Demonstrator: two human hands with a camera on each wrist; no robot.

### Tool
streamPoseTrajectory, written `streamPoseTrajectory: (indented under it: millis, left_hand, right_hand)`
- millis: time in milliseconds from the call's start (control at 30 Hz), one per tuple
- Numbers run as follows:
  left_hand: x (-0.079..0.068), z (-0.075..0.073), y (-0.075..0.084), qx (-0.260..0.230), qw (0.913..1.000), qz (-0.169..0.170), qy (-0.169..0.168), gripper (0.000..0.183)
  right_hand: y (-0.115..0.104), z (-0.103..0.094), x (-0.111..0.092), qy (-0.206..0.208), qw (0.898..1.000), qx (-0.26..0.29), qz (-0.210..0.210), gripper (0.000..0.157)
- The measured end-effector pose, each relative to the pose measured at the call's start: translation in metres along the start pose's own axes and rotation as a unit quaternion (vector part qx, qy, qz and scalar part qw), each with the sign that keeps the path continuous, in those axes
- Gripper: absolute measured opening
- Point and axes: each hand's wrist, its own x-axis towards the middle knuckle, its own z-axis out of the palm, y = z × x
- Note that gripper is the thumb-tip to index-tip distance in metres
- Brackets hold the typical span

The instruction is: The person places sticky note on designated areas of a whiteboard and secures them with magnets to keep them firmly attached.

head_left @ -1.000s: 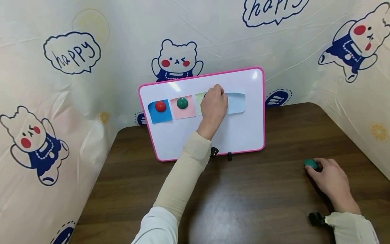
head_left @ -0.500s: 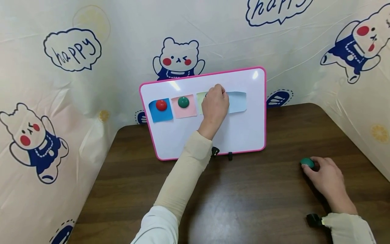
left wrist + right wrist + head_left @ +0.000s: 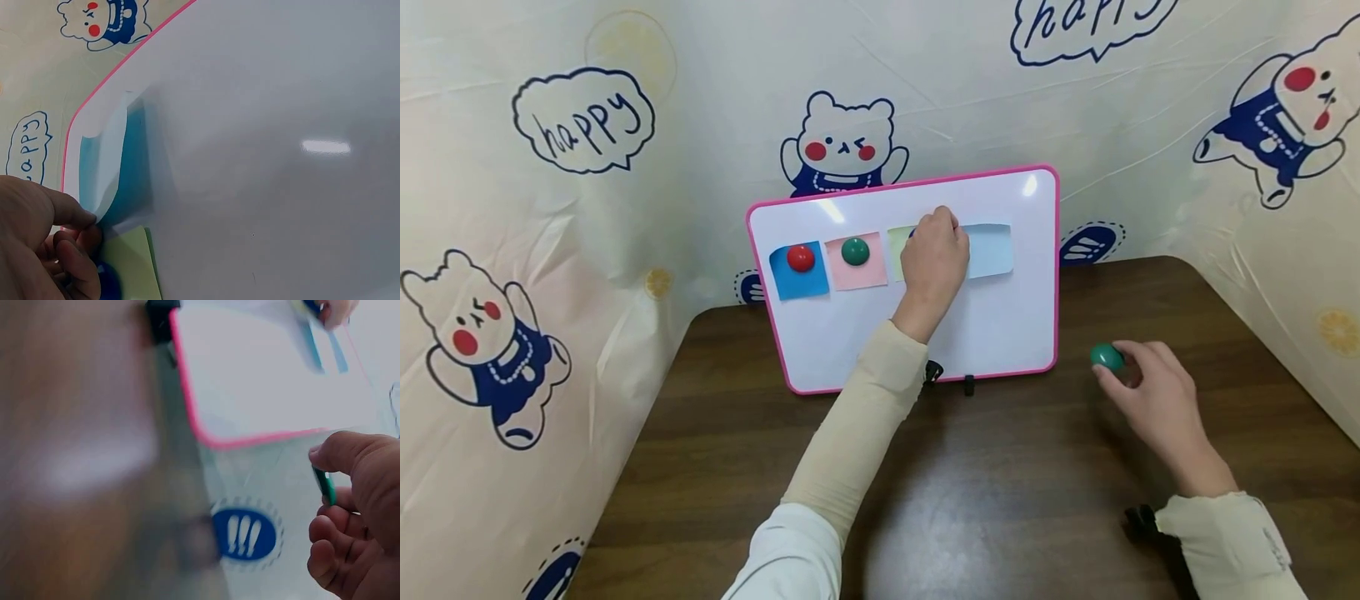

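My left hand is up at the whiteboard, pinching the edge of a light blue sticky note between thumb and finger. In the left wrist view that note curls away from the board. A light green note with a dark blue magnet sits beside it, partly behind the fingers. Further left, a red magnet is on a blue note and a green magnet on a pink note. Right of the board, my right hand pinches another round green magnet.
The pink-framed whiteboard leans near the back of a brown wooden table, with a small black foot under its lower edge. Close behind it hangs a printed cloth; its sides flank the table.
My right hand has carried the green magnet leftward and up towards the board. The left hand keeps its hold on the light blue note with hardly any movement.
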Motion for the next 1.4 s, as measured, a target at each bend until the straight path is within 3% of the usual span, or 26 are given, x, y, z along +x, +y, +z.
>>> streamPoseTrajectory:
  millis: [167,367,500,867,1100,1400]
  left_hand:
    - [0.000,0.003,0.002,0.010,0.9999,0.006,0.009,0.015]
    - [0.001,0.004,0.003,0.019,0.9998,0.000,0.012,0.014]
    - [0.001,0.003,0.002,0.024,0.9995,0.001,0.019,0.013]
    - [-0.002,0.005,0.001,0.024,0.9991,0.022,0.029,0.015]
    - [-0.007,0.004,-0.003,0.023,0.9992,0.024,0.024,0.017]
    - [-0.005,0.005,-0.002,0.027,0.9986,0.032,0.032,0.017]
  right_hand:
    - [-0.037,0.003,0.025,0.038,0.998,0.026,-0.044,0.044]
    - [-0.080,0.010,0.060,0.098,0.986,0.060,-0.119,0.040]
    - [-0.100,0.020,0.083,0.116,0.981,0.071,-0.139,0.039]
    - [-0.121,0.054,0.129,0.116,0.986,0.088,-0.084,0.045]
    - [-0.130,0.067,0.134,0.136,0.985,0.093,-0.059,0.045]
    - [-0.138,0.071,0.138,0.157,0.982,0.077,-0.065,0.045]
